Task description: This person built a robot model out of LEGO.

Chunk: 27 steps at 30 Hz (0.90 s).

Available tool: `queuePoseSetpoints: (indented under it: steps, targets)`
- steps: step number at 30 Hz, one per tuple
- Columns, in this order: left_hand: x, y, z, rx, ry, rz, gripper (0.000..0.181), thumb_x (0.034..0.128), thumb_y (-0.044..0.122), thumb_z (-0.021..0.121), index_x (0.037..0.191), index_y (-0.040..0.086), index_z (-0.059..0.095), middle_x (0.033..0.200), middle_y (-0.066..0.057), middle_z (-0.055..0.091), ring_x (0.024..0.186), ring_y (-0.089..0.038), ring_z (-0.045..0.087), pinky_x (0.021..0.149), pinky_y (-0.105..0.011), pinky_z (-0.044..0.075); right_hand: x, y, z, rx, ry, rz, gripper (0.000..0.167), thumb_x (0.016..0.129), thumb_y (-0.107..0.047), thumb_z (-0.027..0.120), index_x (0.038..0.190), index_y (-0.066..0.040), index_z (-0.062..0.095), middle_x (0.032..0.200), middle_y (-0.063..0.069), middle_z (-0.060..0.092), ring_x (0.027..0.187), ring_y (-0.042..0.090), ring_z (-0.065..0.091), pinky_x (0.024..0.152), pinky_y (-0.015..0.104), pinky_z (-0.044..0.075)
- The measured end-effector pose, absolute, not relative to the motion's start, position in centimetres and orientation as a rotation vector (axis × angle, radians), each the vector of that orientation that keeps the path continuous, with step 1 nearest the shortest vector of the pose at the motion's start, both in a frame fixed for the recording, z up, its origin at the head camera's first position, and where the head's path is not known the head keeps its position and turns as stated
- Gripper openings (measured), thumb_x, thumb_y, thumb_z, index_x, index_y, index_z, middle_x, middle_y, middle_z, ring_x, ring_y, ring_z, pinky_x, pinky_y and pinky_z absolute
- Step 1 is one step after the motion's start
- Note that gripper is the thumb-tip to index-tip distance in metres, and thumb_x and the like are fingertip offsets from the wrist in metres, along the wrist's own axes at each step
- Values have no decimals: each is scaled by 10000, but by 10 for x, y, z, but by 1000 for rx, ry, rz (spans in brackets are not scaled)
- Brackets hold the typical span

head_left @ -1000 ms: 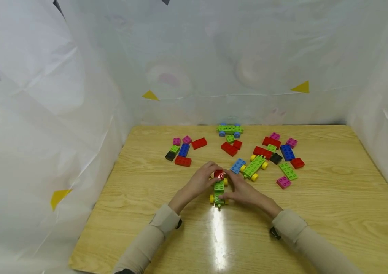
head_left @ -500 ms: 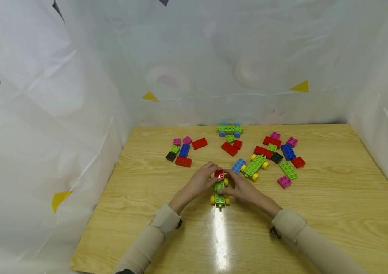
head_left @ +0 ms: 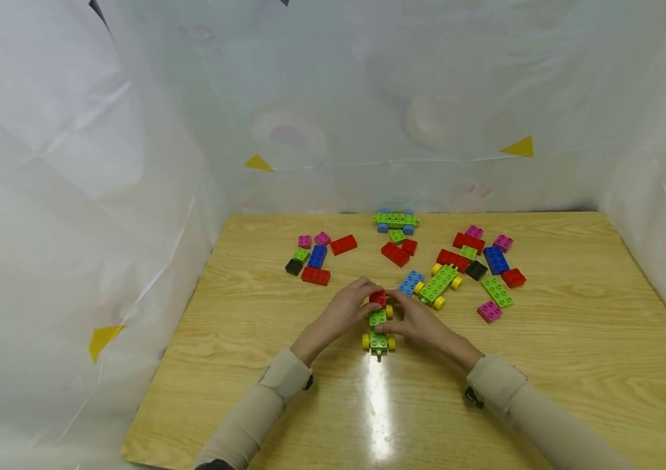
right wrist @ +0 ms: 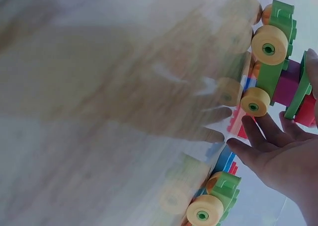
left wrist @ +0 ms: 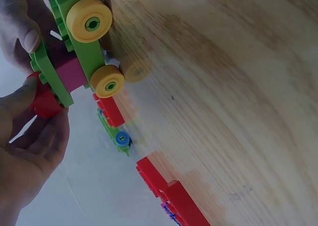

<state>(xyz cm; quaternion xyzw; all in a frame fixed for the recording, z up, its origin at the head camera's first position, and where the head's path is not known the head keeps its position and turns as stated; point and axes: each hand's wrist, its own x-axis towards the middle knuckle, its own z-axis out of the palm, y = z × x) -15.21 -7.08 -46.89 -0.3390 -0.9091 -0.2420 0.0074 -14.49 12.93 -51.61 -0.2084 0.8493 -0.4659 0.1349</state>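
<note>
On the table in front of me stands a toy car (head_left: pixel 378 343), a green wheeled base with yellow wheels. The left wrist view shows a magenta brick (left wrist: pixel 70 73) on the base, a green plate (left wrist: pixel 51 74) over that, and a red brick (left wrist: pixel 45 106) on top at the far end. My left hand (head_left: pixel 341 316) pinches the red brick between thumb and fingers. My right hand (head_left: pixel 422 324) holds the car from the right. Its thumb touches the green plate, while its fingers (right wrist: pixel 257 139) reach round near the far yellow wheel.
To the right of the car lie a light blue plate (head_left: pixel 411 282) and another green wheeled base (head_left: pixel 439 284). A blue-wheeled base (head_left: pixel 396 220) stands at the back. Loose bricks, including a blue brick (head_left: pixel 318 256) and a magenta brick (head_left: pixel 490 311), lie on both sides.
My right thumb has shifted slightly away from me along the car, so the near right wheel shows more fully. My left hand keeps its grip on the red brick.
</note>
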Motion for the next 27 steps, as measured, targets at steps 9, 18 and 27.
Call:
queuePoseSetpoints:
  steps: [9,18,27]
  targets:
    - [-156,-69,-469,-1102,-2828,-697,306,937,198,641,1218,77,624,1094,-20,582,978,-121,584,864,-204,484,-146,132,-514,-609,2479,-1338,753,782,-480,762,1369,-98,485,1372,79,532,1282,270,475,1041,486,381]
    - [-156,-69,-469,-1110,-2829,-579,287,929,211,653,1189,93,633,1051,-9,599,902,-106,588,798,-195,492,-146,131,-513,-657,2509,-1328,751,775,-469,774,1361,-95,490,1360,79,541,1266,273,489,1030,483,393]
    - [-154,-68,-470,-1100,-2805,-511,289,916,208,668,1177,91,632,1047,-8,608,873,-109,590,759,-218,497,-145,130,-511,-660,2528,-1301,743,784,-473,766,1354,-83,493,1343,93,551,1250,290,500,1016,493,404]
